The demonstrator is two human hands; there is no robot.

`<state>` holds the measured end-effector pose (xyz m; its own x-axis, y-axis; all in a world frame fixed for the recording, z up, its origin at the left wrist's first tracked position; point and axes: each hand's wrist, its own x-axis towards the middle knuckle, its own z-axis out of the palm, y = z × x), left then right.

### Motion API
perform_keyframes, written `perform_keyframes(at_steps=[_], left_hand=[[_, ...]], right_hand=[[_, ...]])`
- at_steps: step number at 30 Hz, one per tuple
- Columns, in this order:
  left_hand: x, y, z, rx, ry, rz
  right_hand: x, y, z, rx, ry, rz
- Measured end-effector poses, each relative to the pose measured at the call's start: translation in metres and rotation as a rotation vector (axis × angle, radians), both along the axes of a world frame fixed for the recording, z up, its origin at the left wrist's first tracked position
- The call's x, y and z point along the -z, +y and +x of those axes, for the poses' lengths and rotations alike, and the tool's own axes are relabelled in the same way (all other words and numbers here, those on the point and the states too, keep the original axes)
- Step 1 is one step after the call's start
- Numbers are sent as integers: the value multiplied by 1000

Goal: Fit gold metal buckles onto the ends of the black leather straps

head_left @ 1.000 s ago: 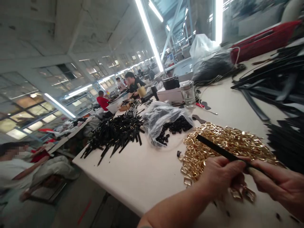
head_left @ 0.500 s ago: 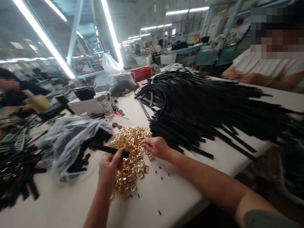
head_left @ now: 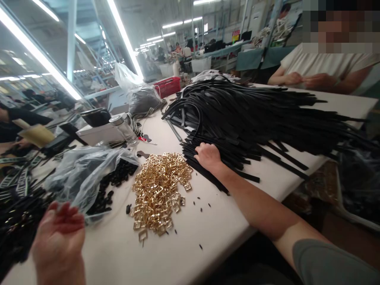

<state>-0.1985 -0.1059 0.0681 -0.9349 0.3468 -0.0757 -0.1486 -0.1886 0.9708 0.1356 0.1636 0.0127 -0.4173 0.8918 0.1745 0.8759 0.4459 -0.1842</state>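
Note:
My right hand (head_left: 208,157) reaches onto the near ends of a heap of black straps (head_left: 237,114), its bent fingers closed on a strap end. My left hand (head_left: 61,233) is palm up at the lower left with fingers apart and nothing in it. It is beside a pile of black straps with gold fittings (head_left: 22,225). Between the hands lies a mound of gold rectangular buckles (head_left: 160,190). Small black pieces (head_left: 108,190) spill from a clear plastic bag (head_left: 74,174) to the left of the buckles.
A glass jar (head_left: 124,128), a black bowl (head_left: 96,116) on a white box, a filled plastic bag (head_left: 142,97) and a red basket (head_left: 168,86) stand farther back. Tiny dark bits dot the pale table (head_left: 219,233). A co-worker (head_left: 320,71) sits across at the right.
My left hand has moved left from the buckles, and the black strap it held is out of it. My right hand has gone from the buckle mound to the black strap ends.

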Motion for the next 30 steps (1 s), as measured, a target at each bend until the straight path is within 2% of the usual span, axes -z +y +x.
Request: perform_keyframes(at_steps=[1, 2, 5, 7, 9, 11, 14, 24, 30], left_hand=[[2, 12, 23, 98, -16, 52], [6, 24, 45, 99, -30, 104], [22, 56, 98, 316, -53, 165], [35, 66, 121, 447, -51, 136], [49, 67, 135, 512, -42, 74], [59, 65, 143, 549, -31, 7], [66, 61, 147, 586, -24, -46], [72, 62, 150, 605, -57, -135], [74, 61, 149, 608, -91, -128]], right_hand=[[1, 0, -1, 2, -16, 2], [1, 0, -2, 6, -29, 4], [1, 3, -1, 18, -60, 6], [0, 4, 0, 20, -72, 6], [0, 5, 1, 19, -78, 5], [0, 4, 1, 23, -79, 3], [-1, 4, 2, 43, -76, 3], [-3, 6, 5, 33, -76, -32], [-5, 6, 7, 45, -40, -42]])
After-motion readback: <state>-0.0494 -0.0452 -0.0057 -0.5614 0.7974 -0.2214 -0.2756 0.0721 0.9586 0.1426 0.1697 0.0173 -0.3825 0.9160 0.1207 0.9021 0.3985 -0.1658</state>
